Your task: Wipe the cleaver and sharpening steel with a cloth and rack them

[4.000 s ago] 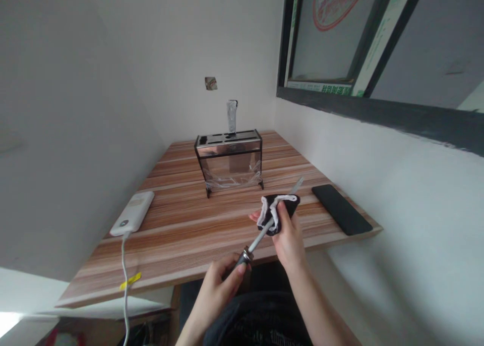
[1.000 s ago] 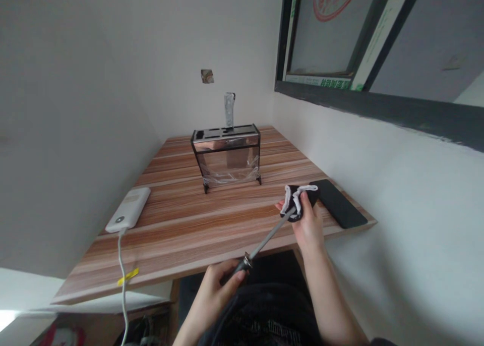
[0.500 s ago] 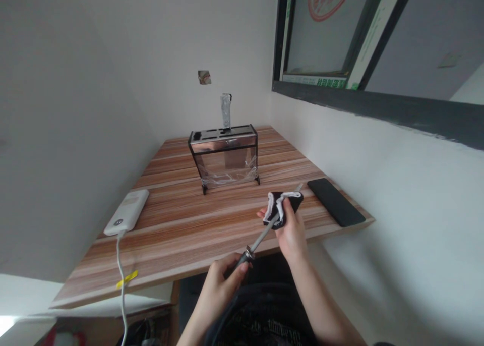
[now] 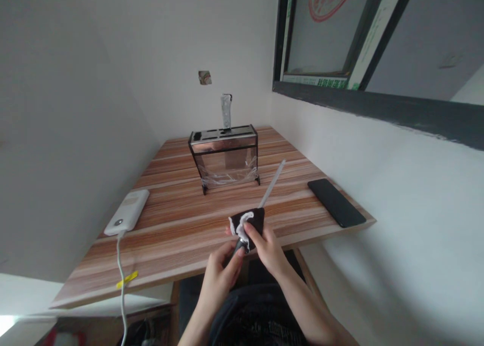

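Head view, looking down over a wood-grain striped tabletop point(image 4: 181, 220) set into a white-walled corner. Left hand point(image 4: 221, 275) fingers closed around the dark handle of a long thin round steel sharpening rod point(image 4: 271, 184), handle mostly hidden by hand and cloth. Rod slants up and away to the right, tip in the air above the table, pointing toward the rack. Right hand point(image 4: 266, 250) fingers pinched shut on a small black cloth with white edging point(image 4: 245, 224), cloth wrapped around the rod at its base, just above the left hand's grip, the two hands touching or nearly so. Both hands sit at the near table edge, above the person's dark-clothed lap.

At the back of the table, upright, a clear-sided knife rack with black metal frame and slotted steel top point(image 4: 224, 157); one pale wrapped handle point(image 4: 226, 110) sticks straight up from a top slot. Flat black rectangular phone point(image 4: 331, 202) lies near the right edge, well apart from the hands. White rectangular power bank point(image 4: 127, 212) lies near the left edge, white cable point(image 4: 121, 280) hanging off the front with a yellow tag point(image 4: 129, 278) on it. Dark-framed window point(image 4: 363, 104) on the right wall, small square hole point(image 4: 204, 77) in the back wall above the rack.
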A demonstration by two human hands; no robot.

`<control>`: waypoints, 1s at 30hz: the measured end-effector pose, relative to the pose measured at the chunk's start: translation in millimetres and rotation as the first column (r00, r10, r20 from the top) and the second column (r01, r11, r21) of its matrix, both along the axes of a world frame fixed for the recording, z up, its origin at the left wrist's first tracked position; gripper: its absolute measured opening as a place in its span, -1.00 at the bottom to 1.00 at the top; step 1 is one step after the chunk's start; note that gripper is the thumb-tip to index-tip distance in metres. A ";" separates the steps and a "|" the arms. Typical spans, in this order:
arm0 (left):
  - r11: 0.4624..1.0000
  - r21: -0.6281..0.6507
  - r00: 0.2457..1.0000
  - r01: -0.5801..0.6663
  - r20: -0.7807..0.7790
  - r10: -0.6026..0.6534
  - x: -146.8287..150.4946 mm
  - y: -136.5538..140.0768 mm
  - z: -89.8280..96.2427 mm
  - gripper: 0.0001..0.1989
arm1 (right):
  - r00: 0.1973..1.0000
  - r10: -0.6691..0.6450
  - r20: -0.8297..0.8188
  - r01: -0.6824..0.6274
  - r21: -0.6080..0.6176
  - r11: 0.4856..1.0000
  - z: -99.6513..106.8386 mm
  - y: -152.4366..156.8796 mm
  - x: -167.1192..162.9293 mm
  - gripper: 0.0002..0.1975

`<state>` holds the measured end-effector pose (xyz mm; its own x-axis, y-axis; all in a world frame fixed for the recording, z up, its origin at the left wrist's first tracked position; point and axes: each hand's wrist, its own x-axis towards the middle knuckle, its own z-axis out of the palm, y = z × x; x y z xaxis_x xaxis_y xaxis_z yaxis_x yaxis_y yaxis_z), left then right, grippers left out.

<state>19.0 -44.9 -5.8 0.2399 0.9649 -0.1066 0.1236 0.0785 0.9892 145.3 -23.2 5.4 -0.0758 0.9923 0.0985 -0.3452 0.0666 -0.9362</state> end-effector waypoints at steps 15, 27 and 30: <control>0.993 0.021 0.980 0.115 -0.165 -0.110 -12.5 -10.6 -0.7 -0.57 | 0.917 -0.273 -0.290 0.252 -0.109 0.962 -0.2 20.7 34.9 -0.68; 0.983 0.070 0.943 0.170 -0.301 -0.141 -31.4 -20.9 -3.9 -0.62 | 0.781 -0.477 -0.403 0.455 -0.155 0.877 9.3 34.5 70.1 -0.67; 0.986 0.068 0.937 0.149 -0.330 -0.119 -32.4 -21.4 -1.4 -0.61 | 0.784 -0.478 -0.396 0.445 -0.179 0.878 10.1 34.6 65.5 -0.67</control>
<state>-13.5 -66.3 -7.2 0.3348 0.9354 -0.1140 0.4411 -0.0487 0.8961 210.8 11.4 15.5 0.4248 0.9034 -0.0586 -0.6461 0.2572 -0.7186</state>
